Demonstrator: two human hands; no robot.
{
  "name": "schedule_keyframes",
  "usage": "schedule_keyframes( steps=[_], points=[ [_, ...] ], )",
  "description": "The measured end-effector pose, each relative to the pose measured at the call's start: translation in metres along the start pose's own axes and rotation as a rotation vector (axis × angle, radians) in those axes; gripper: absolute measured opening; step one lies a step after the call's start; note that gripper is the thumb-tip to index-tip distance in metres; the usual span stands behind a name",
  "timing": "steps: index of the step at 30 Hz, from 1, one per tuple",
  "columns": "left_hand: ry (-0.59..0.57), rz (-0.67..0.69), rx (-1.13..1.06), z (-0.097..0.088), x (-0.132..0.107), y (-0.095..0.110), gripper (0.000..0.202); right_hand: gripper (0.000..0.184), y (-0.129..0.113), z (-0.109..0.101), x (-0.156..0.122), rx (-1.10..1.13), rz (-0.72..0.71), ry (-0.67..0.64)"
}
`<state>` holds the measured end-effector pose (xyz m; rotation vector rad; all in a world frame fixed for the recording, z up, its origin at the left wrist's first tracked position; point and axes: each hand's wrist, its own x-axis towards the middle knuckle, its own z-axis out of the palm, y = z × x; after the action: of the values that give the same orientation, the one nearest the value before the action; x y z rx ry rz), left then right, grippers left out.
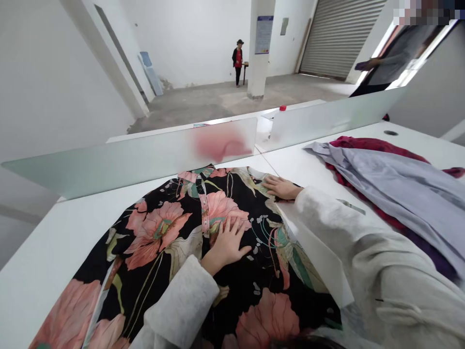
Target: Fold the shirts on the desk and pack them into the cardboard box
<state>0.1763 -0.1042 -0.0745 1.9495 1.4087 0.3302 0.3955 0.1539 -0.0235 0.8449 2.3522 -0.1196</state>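
Observation:
A black shirt (250, 271) with large pink flowers is spread out on the white table (39, 247), its collar toward the divider. My left hand (227, 245) rests on its front, just right of the button strip, with the fingers spread. Farther up and to the right, my right hand (281, 186) lies palm down on the shoulder of the shirt, its fingers stretched out. Neither hand grips the cloth. The lower part of the shirt runs out of view at the bottom edge.
A grey garment (399, 184) lies over a dark red one (378, 143) at the right. Frosted dividers (145, 155) cross the back of the table. One person (238, 63) stands by the pillar (257, 72); another person (395, 53) is at the upper right.

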Motion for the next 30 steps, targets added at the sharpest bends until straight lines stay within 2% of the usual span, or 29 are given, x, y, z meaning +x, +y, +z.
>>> schedule_keyframes(
  steps=[4, 6, 7, 9, 11, 14, 15, 17, 19, 21, 24, 26, 28, 30],
  points=[
    [-0.071, -0.017, 0.042, -0.009, 0.001, -0.001, 0.072, 0.05, 0.085, -0.02, -0.067, -0.048, 0.491, 0.027],
    [-0.116, -0.006, 0.057, -0.018, -0.001, -0.004, 0.073, 0.049, 0.112, -0.031, -0.106, -0.02, 0.648, 0.031],
    [-0.129, 0.009, 0.068, -0.024, -0.002, -0.006, 0.073, 0.047, 0.118, -0.033, -0.126, 0.005, 0.685, 0.014],
    [-0.119, 0.057, 0.109, -0.036, -0.002, -0.007, 0.071, 0.042, 0.114, -0.03, -0.166, 0.063, 0.677, -0.027],
    [-0.082, 0.118, 0.158, -0.048, -0.001, -0.001, 0.068, 0.043, 0.094, -0.017, -0.201, 0.104, 0.621, -0.013],
    [-0.062, 0.223, 0.173, -0.056, 0.002, 0.029, 0.068, 0.056, 0.058, 0.012, -0.236, 0.112, 0.592, 0.091],
    [-0.072, 0.259, 0.158, -0.056, 0.001, 0.043, 0.067, 0.056, 0.049, 0.02, -0.242, 0.112, 0.605, 0.124],
    [-0.124, 0.315, 0.113, -0.05, -0.001, 0.071, 0.066, 0.044, 0.041, 0.03, -0.247, 0.163, 0.651, 0.169],
    [-0.195, 0.349, 0.07, -0.04, -0.007, 0.096, 0.063, 0.03, 0.048, 0.03, -0.244, 0.238, 0.716, 0.198],
    [-0.273, 0.371, 0.042, -0.03, -0.012, 0.113, 0.062, 0.025, 0.068, 0.02, -0.238, 0.291, 0.809, 0.222],
    [-0.355, 0.376, 0.047, -0.023, -0.017, 0.122, 0.063, 0.035, 0.11, -0.003, -0.231, 0.317, 0.966, 0.283],
    [-0.364, 0.351, 0.08, -0.024, -0.02, 0.123, 0.064, 0.042, 0.135, -0.015, -0.232, 0.346, 1.056, 0.327],
    [-0.337, 0.338, 0.108, -0.028, -0.025, 0.121, 0.064, 0.046, 0.149, -0.018, -0.235, 0.391, 1.106, 0.35],
    [-0.294, 0.365, 0.122, -0.033, -0.033, 0.119, 0.062, 0.048, 0.15, -0.011, -0.238, 0.449, 1.12, 0.334]
  ],
)
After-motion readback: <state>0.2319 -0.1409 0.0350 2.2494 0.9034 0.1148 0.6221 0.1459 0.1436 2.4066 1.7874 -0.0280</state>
